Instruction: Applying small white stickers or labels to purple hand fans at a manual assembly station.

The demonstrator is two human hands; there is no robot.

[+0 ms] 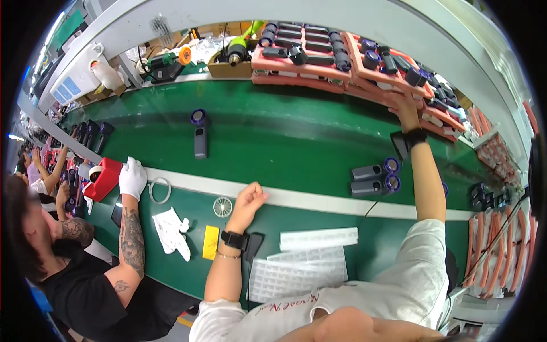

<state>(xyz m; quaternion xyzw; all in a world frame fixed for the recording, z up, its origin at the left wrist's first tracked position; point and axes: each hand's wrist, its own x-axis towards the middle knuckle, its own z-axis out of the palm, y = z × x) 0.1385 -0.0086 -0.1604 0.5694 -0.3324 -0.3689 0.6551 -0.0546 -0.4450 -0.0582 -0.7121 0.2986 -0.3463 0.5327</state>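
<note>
My right hand [405, 109] reaches far across the bench and grips the front edge of a pink foam tray [370, 78]. Dark handheld devices with purple ring ends [387, 60] lie in that tray. My left hand [249, 200] is over the pale strip along the bench, its fingers curled; what is inside them, if anything, is hidden. Just left of it stands a white spoked wheel [223, 207]. Two grey devices with purple rings [367, 187] lie side by side below my right forearm. Another grey device [200, 142] is farther left on the green surface.
A second pink tray [299, 69] with devices stands beside the first. At the left, a co-worker's gloved hand [133, 178] is by a red tape dispenser [105, 179]. White glove [171, 232], yellow pad [210, 242] and clear blister trays [299, 273] lie near me. Power drivers [236, 51] sit behind.
</note>
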